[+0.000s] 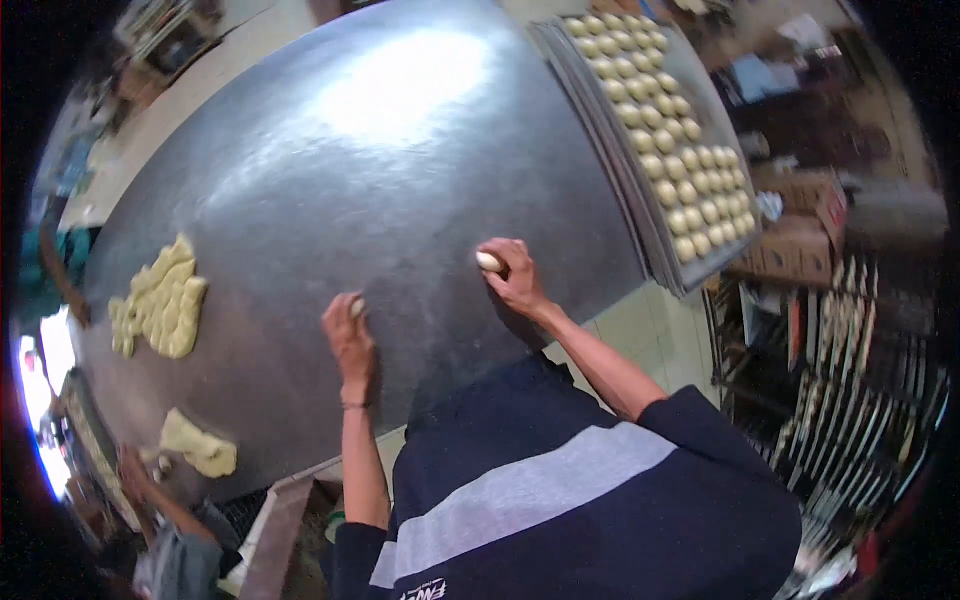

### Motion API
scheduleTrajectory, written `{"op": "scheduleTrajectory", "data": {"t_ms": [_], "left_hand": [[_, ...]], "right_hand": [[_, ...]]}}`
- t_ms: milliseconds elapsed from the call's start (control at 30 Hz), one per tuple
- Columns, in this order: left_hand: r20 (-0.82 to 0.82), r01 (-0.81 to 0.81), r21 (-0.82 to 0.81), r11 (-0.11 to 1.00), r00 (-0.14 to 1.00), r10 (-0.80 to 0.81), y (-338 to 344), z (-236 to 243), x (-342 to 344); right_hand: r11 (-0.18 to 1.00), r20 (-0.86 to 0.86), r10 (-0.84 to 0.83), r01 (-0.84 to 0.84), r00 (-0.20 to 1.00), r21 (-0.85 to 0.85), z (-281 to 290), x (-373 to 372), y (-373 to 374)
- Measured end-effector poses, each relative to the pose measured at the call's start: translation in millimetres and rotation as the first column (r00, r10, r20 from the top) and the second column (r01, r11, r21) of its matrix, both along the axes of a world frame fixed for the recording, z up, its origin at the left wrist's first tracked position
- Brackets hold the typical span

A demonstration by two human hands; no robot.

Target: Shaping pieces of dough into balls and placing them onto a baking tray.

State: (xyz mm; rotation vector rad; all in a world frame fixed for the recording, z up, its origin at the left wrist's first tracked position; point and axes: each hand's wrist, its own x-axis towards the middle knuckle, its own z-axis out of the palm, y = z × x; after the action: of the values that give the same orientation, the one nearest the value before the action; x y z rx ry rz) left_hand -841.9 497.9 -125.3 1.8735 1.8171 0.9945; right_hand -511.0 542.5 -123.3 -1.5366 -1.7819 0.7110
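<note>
On the dark metal table [420,220], my right hand [516,277] curls round a pale dough ball [489,261], part of which shows past the fingers. To the left of it, my left hand [348,335] is closed over another dough ball [358,307], mostly hidden by the fingers and palm. Both hands rest low on the tabletop near its front edge. A large lumpy piece of dough [165,300] lies at the left of the table, and a smaller slab of dough [200,446] is nearer the front left corner.
Stacked trays [655,215] sit at the table's right edge, the top one bearing many dough balls [665,140] in rows. A co-worker's hands [135,475] are at the lower left by small dough pieces. Right of the table are a cardboard box [800,240] and a tray rack [835,400].
</note>
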Motion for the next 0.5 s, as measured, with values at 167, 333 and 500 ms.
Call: {"op": "scheduleTrajectory", "data": {"t_ms": [167, 333, 500], "left_hand": [[0.236, -0.107, -0.343, 0.933, 0.952, 0.196, -13, 30, 26], [0.374, 0.239, -0.237, 0.942, 0.917, -0.138, -29, 66, 129], [-0.004, 0.550, -0.311, 0.775, 0.815, -0.580, -31, 40, 207]], "right_hand": [[0.949, -0.144, -0.194, 0.148, 0.970, -0.280, 36, 24, -33], [0.986, -0.115, -0.094, 0.077, 0.989, -0.147, 73, 37, -71], [0.963, 0.087, 0.111, -0.086, 0.990, -0.255, 49, 63, -80]]}}
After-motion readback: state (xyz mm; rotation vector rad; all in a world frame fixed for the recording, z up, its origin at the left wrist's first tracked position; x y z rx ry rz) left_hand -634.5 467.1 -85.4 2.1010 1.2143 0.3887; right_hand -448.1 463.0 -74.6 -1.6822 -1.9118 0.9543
